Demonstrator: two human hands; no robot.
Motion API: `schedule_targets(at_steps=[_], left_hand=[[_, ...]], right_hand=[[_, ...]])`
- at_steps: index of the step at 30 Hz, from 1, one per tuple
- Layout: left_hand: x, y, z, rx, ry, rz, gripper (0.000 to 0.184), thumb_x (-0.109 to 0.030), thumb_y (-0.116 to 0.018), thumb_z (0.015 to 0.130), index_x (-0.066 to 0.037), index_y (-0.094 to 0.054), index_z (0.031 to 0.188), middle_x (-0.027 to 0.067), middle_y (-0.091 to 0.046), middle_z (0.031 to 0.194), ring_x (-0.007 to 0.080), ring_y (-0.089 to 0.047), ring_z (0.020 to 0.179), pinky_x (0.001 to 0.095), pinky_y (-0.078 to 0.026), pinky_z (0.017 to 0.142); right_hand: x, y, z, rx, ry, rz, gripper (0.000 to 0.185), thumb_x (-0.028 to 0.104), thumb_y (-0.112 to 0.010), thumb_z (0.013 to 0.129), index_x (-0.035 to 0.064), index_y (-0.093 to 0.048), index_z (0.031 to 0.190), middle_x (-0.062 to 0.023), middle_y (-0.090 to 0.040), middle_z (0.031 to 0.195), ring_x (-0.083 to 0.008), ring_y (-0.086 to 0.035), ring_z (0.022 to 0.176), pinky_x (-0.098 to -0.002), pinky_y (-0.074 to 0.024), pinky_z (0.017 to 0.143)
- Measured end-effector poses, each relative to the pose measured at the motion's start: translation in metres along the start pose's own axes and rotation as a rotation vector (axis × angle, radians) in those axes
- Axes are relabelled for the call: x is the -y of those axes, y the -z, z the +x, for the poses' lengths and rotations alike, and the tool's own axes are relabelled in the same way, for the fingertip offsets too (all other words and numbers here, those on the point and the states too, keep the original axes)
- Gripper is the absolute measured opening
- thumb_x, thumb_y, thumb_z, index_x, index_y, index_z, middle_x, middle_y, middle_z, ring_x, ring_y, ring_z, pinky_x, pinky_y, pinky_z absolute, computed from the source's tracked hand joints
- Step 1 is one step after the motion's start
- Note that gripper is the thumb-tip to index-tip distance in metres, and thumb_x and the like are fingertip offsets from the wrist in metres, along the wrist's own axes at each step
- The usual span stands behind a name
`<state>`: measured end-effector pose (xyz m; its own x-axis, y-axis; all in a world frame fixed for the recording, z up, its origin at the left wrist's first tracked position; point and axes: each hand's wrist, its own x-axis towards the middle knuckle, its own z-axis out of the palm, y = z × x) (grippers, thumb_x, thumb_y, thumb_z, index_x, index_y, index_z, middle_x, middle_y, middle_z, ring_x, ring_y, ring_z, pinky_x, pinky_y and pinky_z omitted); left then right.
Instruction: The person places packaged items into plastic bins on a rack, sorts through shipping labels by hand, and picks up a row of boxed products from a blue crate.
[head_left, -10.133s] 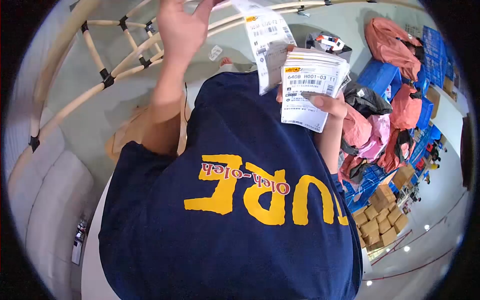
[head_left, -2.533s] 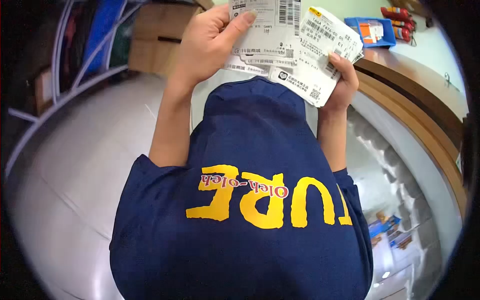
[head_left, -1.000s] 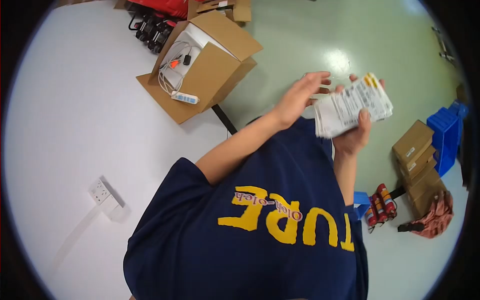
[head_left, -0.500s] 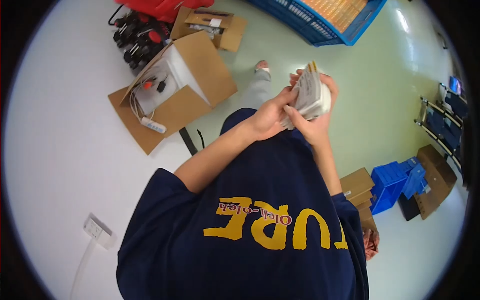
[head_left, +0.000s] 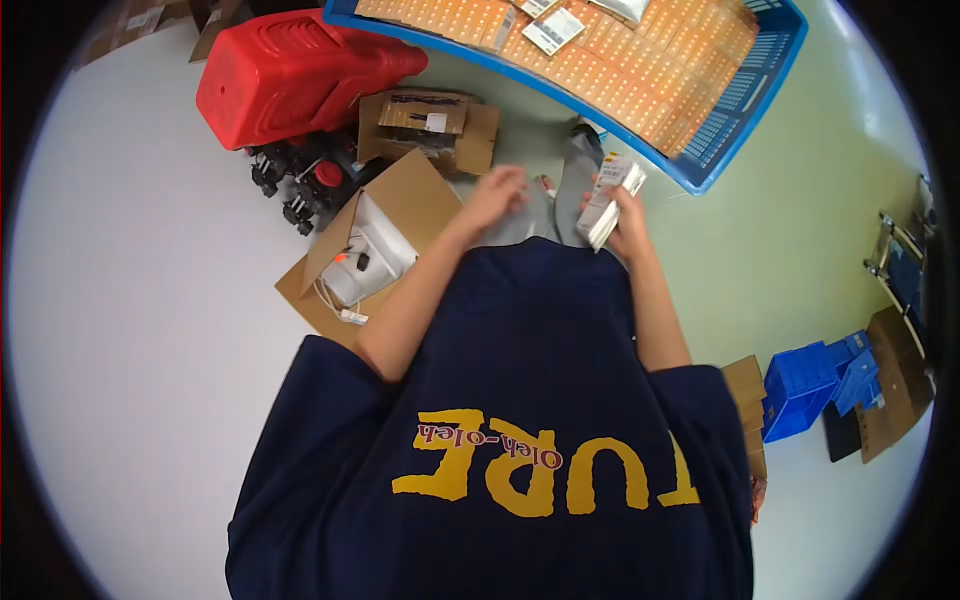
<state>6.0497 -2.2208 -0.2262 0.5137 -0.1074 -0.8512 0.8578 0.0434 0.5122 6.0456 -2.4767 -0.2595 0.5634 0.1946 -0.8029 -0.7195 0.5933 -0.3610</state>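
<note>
My right hand is wrapped round a stack of flat white packets with dark print and a yellow patch at the top. The layered edges of the stack face the right. My left hand is apart from the stack, over the leg at the left, a little blurred, with its fingers loosely bent and nothing visible in them. In front stands a big blue crate filled with rows of orange boxes. On top of these boxes lies a white labelled packet.
An opened cardboard box with white foam and cables stands left of my left hand. Beyond it are a smaller carton and a red plastic object. Blue bins and cardboard are at the right.
My left hand has let go of the stack and moved left. My right hand keeps the stack, slightly left of before. The view has shifted, showing more of the blue crate and red object.
</note>
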Motion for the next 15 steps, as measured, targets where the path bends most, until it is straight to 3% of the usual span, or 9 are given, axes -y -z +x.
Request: schedule_targets(at_steps=[2, 5, 7, 10, 12, 14, 15], left_hand=[[-0.026, 0.043, 0.025, -0.166, -0.064, 0.059, 0.036, -0.023, -0.057, 0.097, -0.004, -0.052, 0.128, 0.0108, -0.064, 0.108, 0.0169, -0.064, 0.091, 0.0262, -0.053, 0.075], [-0.086, 0.115, 0.058, -0.344, -0.125, 0.047, 0.036, -0.021, -0.059, 0.095, -0.002, -0.055, 0.125, 0.0102, -0.065, 0.103, 0.0159, -0.063, 0.087, 0.0255, -0.05, 0.071], [-0.118, 0.172, 0.102, -0.482, -0.185, 0.232, 0.029, -0.018, -0.057, 0.093, -0.002, -0.061, 0.117, 0.0109, -0.067, 0.106, 0.018, -0.062, 0.088, 0.0291, -0.051, 0.077], [-0.17, 0.243, 0.182, -0.597, -0.305, 0.48, 0.031, -0.018, -0.058, 0.091, 0.001, -0.062, 0.116, 0.0137, -0.068, 0.103, 0.0242, -0.064, 0.094, 0.0314, -0.049, 0.085], [-0.187, 0.298, 0.26, -0.616, -0.558, 0.675, 0.031, -0.02, -0.058, 0.091, 0.0, -0.063, 0.114, 0.0167, -0.068, 0.104, 0.0282, -0.064, 0.095, 0.0333, -0.05, 0.086], [-0.234, 0.32, 0.318, -0.631, -0.5, 1.158, 0.033, -0.02, -0.056, 0.089, 0.0, -0.062, 0.114, 0.0191, -0.067, 0.105, 0.033, -0.063, 0.092, 0.0362, -0.05, 0.085], [-0.251, 0.328, 0.351, -0.567, -0.532, 1.042, 0.041, -0.022, -0.062, 0.081, -0.004, -0.061, 0.118, 0.0197, -0.062, 0.114, 0.037, -0.059, 0.097, 0.0426, -0.047, 0.084]], right_hand=[[0.021, 0.007, 0.034, -0.036, -0.046, -0.102, 0.056, 0.01, -0.052, 0.084, -0.0031, -0.039, 0.137, -0.0168, -0.059, 0.123, -0.0271, -0.063, 0.087, -0.0382, -0.0551, 0.078], [0.07, -0.006, 0.081, 0.03, -0.211, -0.073, 0.052, 0.017, -0.051, 0.087, -0.0045, -0.044, 0.134, -0.0155, -0.062, 0.119, -0.0247, -0.064, 0.081, -0.0361, -0.0553, 0.076], [0.101, -0.028, 0.121, 0.052, -0.256, -0.077, 0.051, 0.024, -0.052, 0.089, -0.0039, -0.048, 0.132, -0.0156, -0.065, 0.106, -0.0221, -0.064, 0.076, -0.0333, -0.0549, 0.071], [0.122, -0.052, 0.197, -0.072, -0.234, -0.213, 0.051, 0.029, -0.055, 0.09, -0.0031, -0.051, 0.13, -0.0139, -0.065, 0.097, -0.0208, -0.063, 0.074, -0.0316, -0.054, 0.066], [0.126, -0.047, 0.264, -0.083, -0.322, -0.391, 0.048, 0.03, -0.056, 0.09, -0.0011, -0.053, 0.127, -0.0125, -0.065, 0.094, -0.0204, -0.063, 0.073, -0.031, -0.0531, 0.064], [0.119, -0.036, 0.336, -0.163, -0.333, -0.277, 0.04, 0.03, -0.055, 0.09, 0.0015, -0.057, 0.117, -0.0115, -0.063, 0.092, -0.02, -0.062, 0.072, -0.0325, -0.0523, 0.063], [0.115, -0.034, 0.347, -0.19, -0.35, -0.276, 0.04, 0.03, -0.055, 0.09, 0.0015, -0.057, 0.117, -0.0115, -0.063, 0.092, -0.02, -0.062, 0.072, -0.0325, -0.0523, 0.063]])
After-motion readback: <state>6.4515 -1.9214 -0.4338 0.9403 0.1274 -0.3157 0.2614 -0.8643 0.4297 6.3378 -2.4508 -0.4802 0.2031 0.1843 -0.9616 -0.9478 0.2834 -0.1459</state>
